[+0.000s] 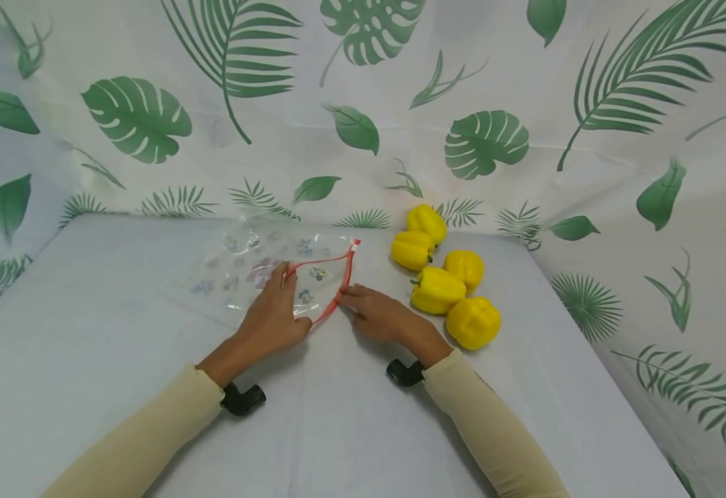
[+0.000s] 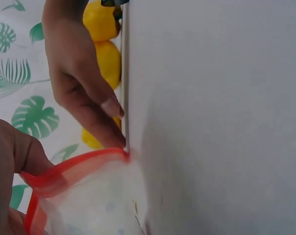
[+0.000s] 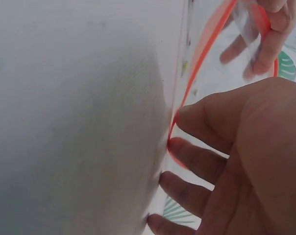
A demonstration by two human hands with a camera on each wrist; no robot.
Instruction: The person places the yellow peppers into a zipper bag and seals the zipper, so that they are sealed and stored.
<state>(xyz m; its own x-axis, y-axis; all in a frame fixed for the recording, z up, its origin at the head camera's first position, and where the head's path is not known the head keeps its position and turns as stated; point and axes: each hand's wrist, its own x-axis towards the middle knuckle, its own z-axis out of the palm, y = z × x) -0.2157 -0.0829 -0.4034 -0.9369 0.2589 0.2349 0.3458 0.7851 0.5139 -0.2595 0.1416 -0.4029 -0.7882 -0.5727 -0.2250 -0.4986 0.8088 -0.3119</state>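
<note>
A clear printed zip bag with a red zip edge lies on the table, its mouth spread toward the right. My left hand grips the raised side of the mouth. Beside it in the left wrist view, the red edge arches up from the table. My right hand presses the lower red edge with outstretched fingertips. Those fingertips reach down to the tabletop in the right wrist view, with the thumb apart from the other fingers.
Several yellow bell peppers are clustered on the white-covered table, just beyond my right hand. A leaf-patterned cloth hangs behind the table. Black wrist cameras are strapped beneath both wrists.
</note>
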